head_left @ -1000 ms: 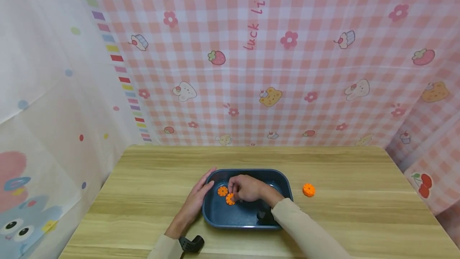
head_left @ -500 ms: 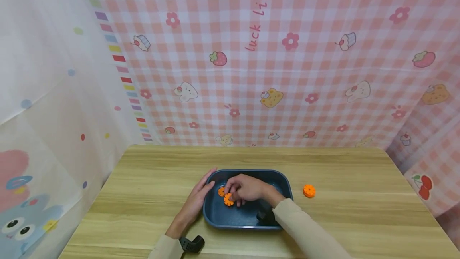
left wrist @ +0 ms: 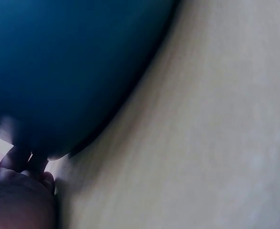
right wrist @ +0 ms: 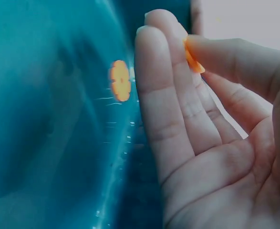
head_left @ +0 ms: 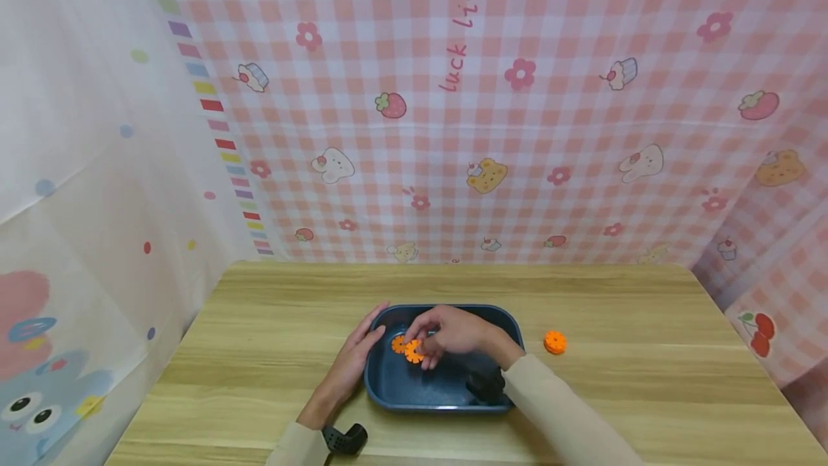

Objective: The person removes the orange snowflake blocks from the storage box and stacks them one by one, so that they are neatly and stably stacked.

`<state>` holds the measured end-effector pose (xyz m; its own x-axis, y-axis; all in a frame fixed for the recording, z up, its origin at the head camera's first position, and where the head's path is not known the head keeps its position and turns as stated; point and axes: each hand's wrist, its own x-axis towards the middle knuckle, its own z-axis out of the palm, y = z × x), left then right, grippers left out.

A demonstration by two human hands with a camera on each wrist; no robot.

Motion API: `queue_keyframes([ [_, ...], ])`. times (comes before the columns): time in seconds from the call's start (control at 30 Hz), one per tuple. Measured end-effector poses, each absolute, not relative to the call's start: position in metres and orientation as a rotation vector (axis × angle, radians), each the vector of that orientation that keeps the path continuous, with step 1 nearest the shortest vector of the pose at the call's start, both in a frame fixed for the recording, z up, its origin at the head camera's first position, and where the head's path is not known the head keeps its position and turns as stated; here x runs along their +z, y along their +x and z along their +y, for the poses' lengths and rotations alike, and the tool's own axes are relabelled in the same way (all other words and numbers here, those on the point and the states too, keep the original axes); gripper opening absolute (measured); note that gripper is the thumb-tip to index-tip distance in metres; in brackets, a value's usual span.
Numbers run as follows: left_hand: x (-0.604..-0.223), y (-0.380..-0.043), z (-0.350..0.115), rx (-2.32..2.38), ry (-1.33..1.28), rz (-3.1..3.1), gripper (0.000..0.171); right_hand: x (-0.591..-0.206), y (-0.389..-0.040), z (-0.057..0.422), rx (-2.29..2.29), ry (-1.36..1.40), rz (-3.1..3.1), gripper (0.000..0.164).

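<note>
A dark blue rectangular tray stands on the table before me. My right hand is over it and pinches an orange notched plastic disc between thumb and fingers; in the right wrist view that disc shows nearly edge-on. A second orange notched disc lies inside the tray by its wall, just left of the held one in the head view. Against the tray's left side rests my left hand, fingers extended along the outer wall and thumb at the rim. The left wrist view shows those fingers only partly, beside the blue wall.
Right of the tray, what looks like a small stack of orange notched discs sits on the wooden table. Black wrist devices are on both arms. A pink checked cloth hangs behind the table's far edge.
The right hand first shifted slightly left with the disc, then rose a little, bringing the disc closer to the one lying in the tray. My left hand has stayed put.
</note>
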<state>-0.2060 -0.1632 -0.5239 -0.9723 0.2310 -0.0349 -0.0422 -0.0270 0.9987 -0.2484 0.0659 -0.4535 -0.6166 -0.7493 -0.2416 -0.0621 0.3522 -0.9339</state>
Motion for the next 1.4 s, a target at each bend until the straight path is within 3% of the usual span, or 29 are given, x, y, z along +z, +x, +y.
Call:
queue_keyframes([
  [0.67, -0.522, -0.207, -0.162, 2.118, 0.211, 2.039, 0.051, -0.441, -0.247, 0.091, -1.423, -0.670, 1.842, 0.037],
  [1.4, -0.523, -0.205, -0.162, 2.128, 0.203, 2.048, 0.051, -0.431, -0.237, 0.125, -1.573, -0.807, 1.884, 0.035],
])
